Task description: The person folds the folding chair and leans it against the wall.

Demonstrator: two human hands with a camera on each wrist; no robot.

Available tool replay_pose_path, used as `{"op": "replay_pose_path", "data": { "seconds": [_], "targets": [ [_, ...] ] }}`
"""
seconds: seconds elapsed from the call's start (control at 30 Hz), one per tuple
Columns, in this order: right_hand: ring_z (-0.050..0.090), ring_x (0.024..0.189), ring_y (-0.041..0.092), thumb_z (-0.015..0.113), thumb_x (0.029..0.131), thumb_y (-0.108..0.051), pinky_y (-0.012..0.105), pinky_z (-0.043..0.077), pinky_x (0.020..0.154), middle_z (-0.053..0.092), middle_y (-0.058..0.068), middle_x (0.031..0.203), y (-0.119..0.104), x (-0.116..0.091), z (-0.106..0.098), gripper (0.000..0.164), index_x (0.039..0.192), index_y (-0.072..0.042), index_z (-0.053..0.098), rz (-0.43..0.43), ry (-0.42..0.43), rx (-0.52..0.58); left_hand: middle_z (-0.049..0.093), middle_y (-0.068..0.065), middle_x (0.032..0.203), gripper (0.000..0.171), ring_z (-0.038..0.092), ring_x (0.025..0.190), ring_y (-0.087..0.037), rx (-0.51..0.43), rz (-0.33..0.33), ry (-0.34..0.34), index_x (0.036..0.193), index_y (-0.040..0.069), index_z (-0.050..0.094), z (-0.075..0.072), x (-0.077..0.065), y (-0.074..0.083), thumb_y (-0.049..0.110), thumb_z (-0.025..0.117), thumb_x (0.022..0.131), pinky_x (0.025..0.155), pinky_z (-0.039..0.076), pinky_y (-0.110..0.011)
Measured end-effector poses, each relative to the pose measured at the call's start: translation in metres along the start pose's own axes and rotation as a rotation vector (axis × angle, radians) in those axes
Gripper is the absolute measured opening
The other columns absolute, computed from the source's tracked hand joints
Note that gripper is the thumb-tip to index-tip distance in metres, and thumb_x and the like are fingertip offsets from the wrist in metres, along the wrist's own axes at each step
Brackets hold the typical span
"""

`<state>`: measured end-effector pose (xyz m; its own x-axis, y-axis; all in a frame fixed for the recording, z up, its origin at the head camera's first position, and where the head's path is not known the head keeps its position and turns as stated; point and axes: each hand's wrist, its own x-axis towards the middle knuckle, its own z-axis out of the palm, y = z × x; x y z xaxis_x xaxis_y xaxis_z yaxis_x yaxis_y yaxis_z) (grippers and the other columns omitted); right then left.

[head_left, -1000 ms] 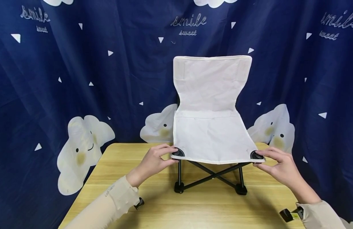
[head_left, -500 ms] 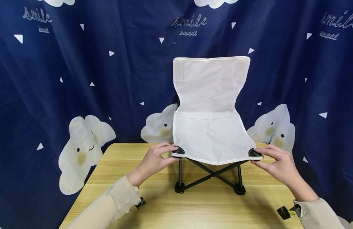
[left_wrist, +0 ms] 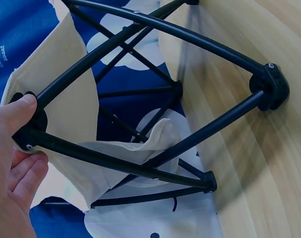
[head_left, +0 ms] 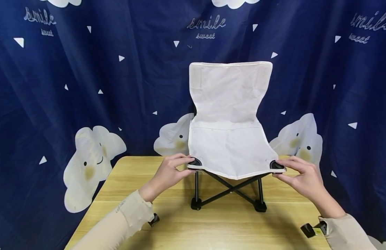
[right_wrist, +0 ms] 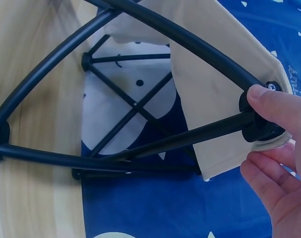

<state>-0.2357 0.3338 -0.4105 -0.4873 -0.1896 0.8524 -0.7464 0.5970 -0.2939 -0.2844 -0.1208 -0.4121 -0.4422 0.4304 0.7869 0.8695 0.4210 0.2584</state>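
A white folding chair (head_left: 231, 146) with a black crossed-tube frame stands upright on the wooden table, its backrest toward the curtain. My left hand (head_left: 171, 173) pinches the black corner piece (head_left: 195, 162) at the seat's front left, thumb below and fingers on top. At the front right corner, my right hand (head_left: 302, 177) pinches the matching black corner piece (head_left: 276, 165) the same way. Both wrist views look under the seat, where each thumb presses on a black joint: the left joint (left_wrist: 36, 121) and the right joint (right_wrist: 259, 116). The seat fabric sags slightly between the hands.
The wooden table (head_left: 127, 194) reaches back to a dark blue curtain (head_left: 142, 80) printed with clouds and triangles. Black foot pieces (head_left: 196, 203) of the chair rest on the tabletop. A dark camera mount (head_left: 308, 230) sticks out from the right sleeve.
The right hand and its seat corner have shifted slightly left and up, bringing the front corners a little closer together. My left hand has risen slightly with its corner. Both keep their grip.
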Motion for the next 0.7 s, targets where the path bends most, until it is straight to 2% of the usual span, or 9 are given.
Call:
{"op": "replay_pose_path", "data": {
  "seconds": [0.23, 0.4, 0.57, 0.7],
  "targets": [
    [0.063, 0.093, -0.014, 0.076, 0.087, -0.069, 0.001, 0.045, 0.085, 0.076, 0.011, 0.087, 0.003, 0.003, 0.004, 0.073, 0.094, 0.003, 0.084, -0.025, 0.025, 0.011, 0.083, -0.011, 0.107, 0.038, 0.079, 0.091, -0.024, -0.002, -0.005, 0.005, 0.113, 0.002, 0.085, 0.0, 0.004, 0.001, 0.007, 0.098, 0.077, 0.065, 0.057, -0.02],
    [0.064, 0.092, -0.013, 0.077, 0.09, -0.066, 0.003, 0.047, 0.083, 0.077, 0.013, 0.085, 0.0, 0.007, 0.004, 0.07, 0.095, 0.004, 0.084, -0.038, 0.006, 0.021, 0.083, -0.012, 0.106, 0.037, 0.075, 0.08, -0.021, -0.013, -0.005, 0.008, 0.113, 0.001, 0.084, -0.001, 0.007, 0.002, 0.006, 0.096, 0.079, 0.055, 0.045, -0.012],
    [0.064, 0.092, -0.013, 0.077, 0.091, -0.065, 0.003, 0.047, 0.083, 0.077, 0.014, 0.085, -0.002, 0.011, 0.004, 0.069, 0.096, 0.003, 0.084, -0.04, 0.001, 0.018, 0.082, -0.011, 0.108, 0.036, 0.065, 0.069, -0.014, -0.016, -0.026, -0.006, 0.115, 0.002, 0.084, -0.001, 0.009, 0.003, 0.005, 0.095, 0.081, 0.054, 0.043, -0.011],
    [0.065, 0.09, -0.009, 0.077, 0.091, -0.065, 0.003, 0.048, 0.082, 0.078, 0.012, 0.084, 0.001, 0.012, 0.006, 0.069, 0.095, 0.004, 0.084, -0.054, 0.007, 0.017, 0.082, -0.012, 0.108, 0.036, 0.068, 0.072, -0.016, -0.017, -0.034, -0.004, 0.115, 0.001, 0.084, -0.001, 0.011, 0.003, 0.004, 0.095, 0.08, 0.055, 0.045, -0.012]
  ]
}}
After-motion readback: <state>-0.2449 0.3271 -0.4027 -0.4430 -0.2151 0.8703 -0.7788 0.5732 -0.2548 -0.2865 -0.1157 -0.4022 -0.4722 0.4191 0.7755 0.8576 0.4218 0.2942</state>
